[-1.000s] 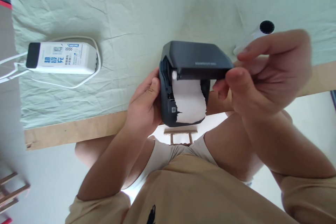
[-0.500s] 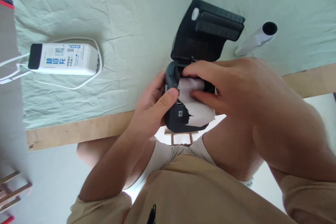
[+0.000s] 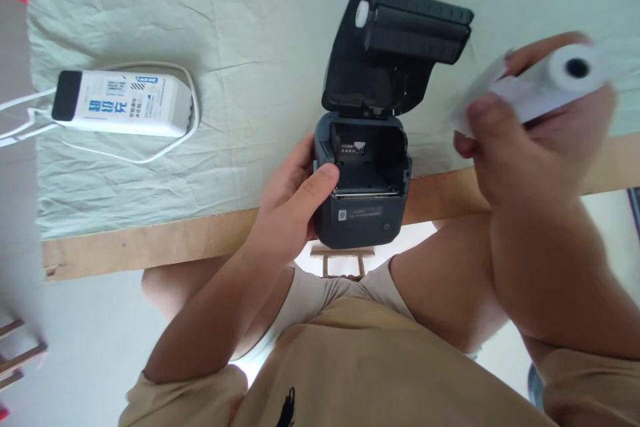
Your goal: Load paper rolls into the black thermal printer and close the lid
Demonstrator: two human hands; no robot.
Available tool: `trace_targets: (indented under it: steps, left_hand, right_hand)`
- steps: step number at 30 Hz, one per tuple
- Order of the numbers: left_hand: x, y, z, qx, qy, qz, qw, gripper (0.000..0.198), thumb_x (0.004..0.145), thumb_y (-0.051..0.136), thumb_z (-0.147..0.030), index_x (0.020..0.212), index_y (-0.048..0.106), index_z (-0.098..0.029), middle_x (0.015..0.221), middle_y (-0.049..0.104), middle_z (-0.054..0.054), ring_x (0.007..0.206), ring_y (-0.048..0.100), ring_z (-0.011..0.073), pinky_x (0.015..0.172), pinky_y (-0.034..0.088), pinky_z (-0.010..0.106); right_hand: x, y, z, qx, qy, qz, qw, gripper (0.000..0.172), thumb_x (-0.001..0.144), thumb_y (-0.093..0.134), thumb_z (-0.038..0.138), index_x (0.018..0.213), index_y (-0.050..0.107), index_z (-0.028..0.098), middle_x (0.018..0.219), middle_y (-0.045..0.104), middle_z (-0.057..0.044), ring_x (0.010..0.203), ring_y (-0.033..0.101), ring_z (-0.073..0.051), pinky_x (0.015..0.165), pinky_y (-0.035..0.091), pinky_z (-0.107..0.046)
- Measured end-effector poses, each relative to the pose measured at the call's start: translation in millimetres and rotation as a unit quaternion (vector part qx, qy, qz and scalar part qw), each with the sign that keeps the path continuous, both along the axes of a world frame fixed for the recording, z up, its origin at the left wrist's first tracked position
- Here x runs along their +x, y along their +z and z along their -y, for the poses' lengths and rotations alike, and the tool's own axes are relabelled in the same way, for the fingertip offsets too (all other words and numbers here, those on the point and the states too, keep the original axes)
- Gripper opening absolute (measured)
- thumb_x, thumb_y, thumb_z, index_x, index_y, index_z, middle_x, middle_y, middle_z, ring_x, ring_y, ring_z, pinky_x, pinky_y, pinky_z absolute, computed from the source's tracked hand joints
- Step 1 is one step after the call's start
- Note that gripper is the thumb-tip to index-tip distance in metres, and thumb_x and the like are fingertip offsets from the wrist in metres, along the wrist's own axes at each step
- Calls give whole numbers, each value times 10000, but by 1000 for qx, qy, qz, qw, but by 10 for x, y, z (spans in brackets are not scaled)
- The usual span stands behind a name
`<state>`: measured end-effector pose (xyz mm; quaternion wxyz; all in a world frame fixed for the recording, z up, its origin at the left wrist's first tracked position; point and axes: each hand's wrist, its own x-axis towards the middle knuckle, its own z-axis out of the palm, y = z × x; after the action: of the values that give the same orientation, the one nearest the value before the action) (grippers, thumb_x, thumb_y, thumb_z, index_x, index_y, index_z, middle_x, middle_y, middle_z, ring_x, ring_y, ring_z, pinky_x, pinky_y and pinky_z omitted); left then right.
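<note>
A dark portable label printer rests at the table's edge with its lid raised. Its paper bay shows bare, with a small label inside. My left hand grips the printer's left side, thumb on the front rim. Off to the right, my right hand is closed around a white paper roll, whose dark core hole faces right; the hand and roll are slightly blurred. A further white shape shows beside my right fingers; whether it is loose paper or the other tube I cannot tell.
A white and black boxy charger with a white cable lies on the pale green cloth at left. A wooden table edge runs in front of my legs. Wooden stool parts stand on the floor at lower left.
The paper roll has left the printer's bay and moved right in my right hand. The tube that stood on the cloth is now mostly hidden. My left hand stays on the printer.
</note>
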<state>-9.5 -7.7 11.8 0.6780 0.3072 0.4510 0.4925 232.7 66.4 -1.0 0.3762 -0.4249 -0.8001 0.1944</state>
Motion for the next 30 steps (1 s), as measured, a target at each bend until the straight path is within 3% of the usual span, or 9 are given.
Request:
trace_targets:
  steps: [4, 7, 13, 16, 19, 22, 24, 27, 30]
  left_hand:
    - [2, -16, 1, 12, 13, -3, 1000, 410, 941, 744, -444, 1284, 717, -223, 1218, 792, 88, 1264, 724, 316, 1005, 648, 407]
    - [4, -36, 4, 24, 10, -2, 1000, 417, 939, 743, -453, 1282, 716, -217, 1197, 796, 90, 1260, 727, 321, 1022, 643, 421]
    - [8, -63, 0, 38, 12, -4, 999, 434, 939, 733, -463, 1292, 708, -212, 1212, 797, 92, 1285, 716, 327, 1046, 638, 431]
    - [11, -64, -4, 34, 12, -3, 999, 479, 928, 744, -477, 1329, 692, -222, 1236, 793, 93, 1299, 710, 332, 1039, 644, 432]
    - [3, -77, -4, 33, 13, -6, 999, 486, 917, 752, -486, 1318, 695, -218, 1247, 789, 99, 1308, 704, 340, 1038, 644, 435]
    - [-14, -105, 4, 44, 10, -9, 999, 451, 923, 738, -485, 1286, 705, -219, 1243, 788, 100, 1309, 702, 345, 1041, 642, 436]
    - [-19, -117, 11, 49, 11, -8, 999, 409, 944, 715, -468, 1272, 710, -223, 1251, 786, 95, 1302, 707, 338, 1037, 644, 436]
    - [-12, -114, 15, 47, 15, -1, 999, 353, 978, 680, -431, 1265, 719, -230, 1264, 785, 81, 1287, 719, 321, 1022, 654, 430]
    - [2, -103, 16, 48, 15, 8, 999, 333, 986, 674, -415, 1256, 726, -227, 1257, 787, 81, 1275, 727, 317, 1017, 657, 431]
  right_hand:
    - [12, -72, -48, 48, -65, -27, 996, 245, 919, 755, 476, 991, 634, 274, 993, 715, -64, 891, 719, -254, 785, 574, -421]
    - [-44, -75, -50, 95, -78, 34, 992, 283, 879, 794, 459, 1041, 654, 274, 1022, 742, -54, 934, 724, -262, 817, 585, -428]
    - [-64, -6, -5, 8, -80, 108, 991, 547, 793, 809, 264, 1296, 602, 317, 1114, 765, -42, 961, 743, -286, 806, 606, -458]
    - [73, 68, -9, 126, -94, 48, 986, 441, 869, 743, 323, 1299, 647, 345, 1198, 748, -40, 1098, 728, -310, 839, 584, -456]
    - [256, 113, -79, 202, -186, 27, 961, 422, 894, 694, 288, 1309, 686, 363, 1273, 726, -37, 1186, 689, -332, 860, 551, -446]
    - [338, 74, -183, 101, -215, 100, 966, 569, 825, 760, 226, 1382, 659, 288, 1369, 649, -128, 1176, 693, -361, 796, 584, -449]
    - [322, 27, -226, 47, -209, 134, 968, 563, 843, 753, 206, 1392, 651, 275, 1316, 636, -147, 1134, 705, -341, 817, 612, -462]
    - [273, -15, -229, 44, -199, 162, 965, 553, 876, 692, 141, 1400, 639, 311, 1197, 674, -99, 1063, 691, -293, 942, 592, -492]
    - [275, -15, -215, 29, -186, 131, 973, 633, 859, 637, 62, 1420, 594, 353, 1133, 702, -42, 861, 652, -221, 831, 565, -431]
